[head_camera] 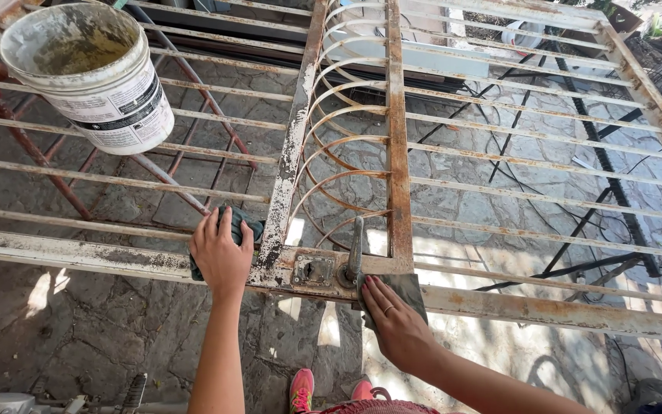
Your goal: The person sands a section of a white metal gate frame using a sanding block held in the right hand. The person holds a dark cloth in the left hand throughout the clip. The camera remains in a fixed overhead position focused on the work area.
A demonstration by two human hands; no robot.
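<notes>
Single head-worn view looks steeply down, close over a rusty gate (392,153) above stone paving (116,337)

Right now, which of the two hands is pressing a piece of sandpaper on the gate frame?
The right hand, flat on a grey abrasive sheet beside the door handle. The left hand grips a dark cloth instead.

Left hand (221,253) presses dark cloth (243,224) on rusty gate (396,176); right hand (397,322) on sandpaper (406,290), probably.

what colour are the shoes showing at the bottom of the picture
The shoes are bright pink-red with pale laces, seen best, and only, in the head view.
</notes>
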